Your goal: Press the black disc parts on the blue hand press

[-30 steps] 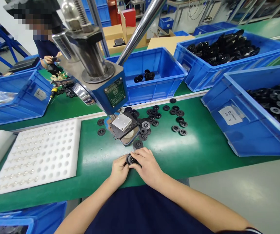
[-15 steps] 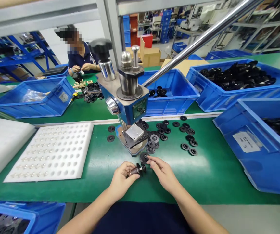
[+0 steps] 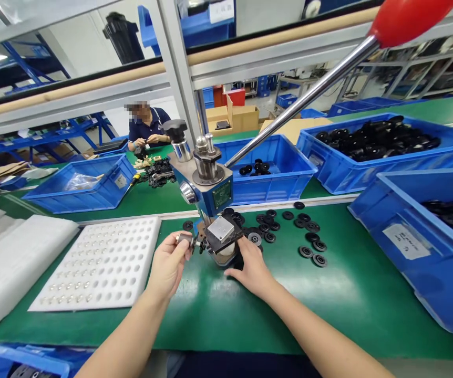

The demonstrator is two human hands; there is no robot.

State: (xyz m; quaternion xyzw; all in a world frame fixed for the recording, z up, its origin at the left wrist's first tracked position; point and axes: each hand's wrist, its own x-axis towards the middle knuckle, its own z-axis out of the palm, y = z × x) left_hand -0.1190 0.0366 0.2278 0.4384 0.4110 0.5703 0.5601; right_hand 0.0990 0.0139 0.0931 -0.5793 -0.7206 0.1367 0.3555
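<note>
My left hand [image 3: 169,265] is closed on a small metal shaft part [image 3: 189,241] with a black wheel on its end, held at the left side of the blue hand press [image 3: 210,197]. My right hand [image 3: 252,268] rests at the right of the press base [image 3: 222,236]. Its fingers curl over a black wheel lying on the green mat. What they grip, if anything, is hidden. Several loose black wheels [image 3: 309,241] lie to the right of the press. The press lever [image 3: 309,92] rises to a red knob [image 3: 408,18] at the upper right.
A white foam tray [image 3: 100,265] with holes lies at the left. Blue bins [image 3: 274,178] holding black parts stand behind and to the right [image 3: 439,252]. A co-worker in a dark shirt [image 3: 147,128] sits across the bench. White foam sheets [image 3: 9,257] lie far left.
My left hand carried the shaft part up from the near mat to the press's left side. My right hand moved up to the press base. My view tilted up.
</note>
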